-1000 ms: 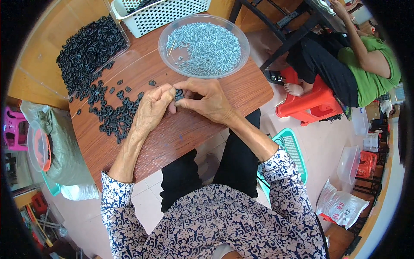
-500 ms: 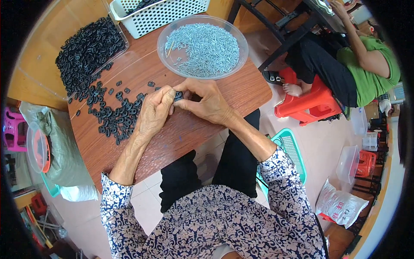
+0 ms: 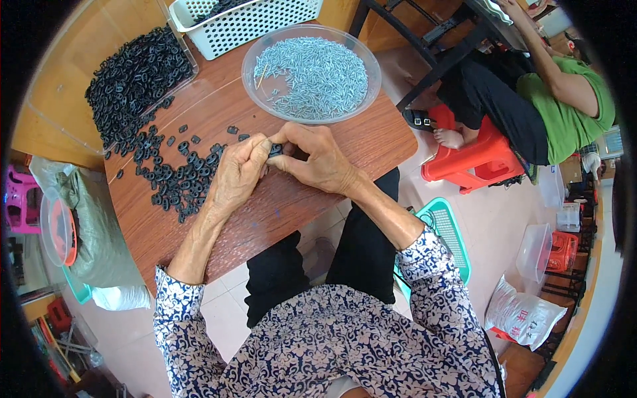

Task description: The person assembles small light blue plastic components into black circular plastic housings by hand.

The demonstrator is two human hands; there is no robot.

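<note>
My left hand [image 3: 237,174] and my right hand [image 3: 317,158] meet over the brown wooden table [image 3: 279,205], fingertips pinched together on one small black plastic part [image 3: 275,150]. Most of that part is hidden by my fingers. Just left of my left hand lies a loose scatter of the same black parts [image 3: 178,171], running up into a big heap [image 3: 133,76] at the table's far left. Beyond my hands stands a clear round bowl [image 3: 259,103] filled with small silver screws [image 3: 318,76].
A white slotted basket [image 3: 252,16] stands at the table's far edge. Another person in a green top [image 3: 564,106] sits on a red stool [image 3: 474,156] to the right. A teal basket [image 3: 446,229] lies on the floor by my knee; sacks and tubs at left.
Both hands stay pinched together at the same spot on the table; only the fingers have shifted slightly around the small black part.
</note>
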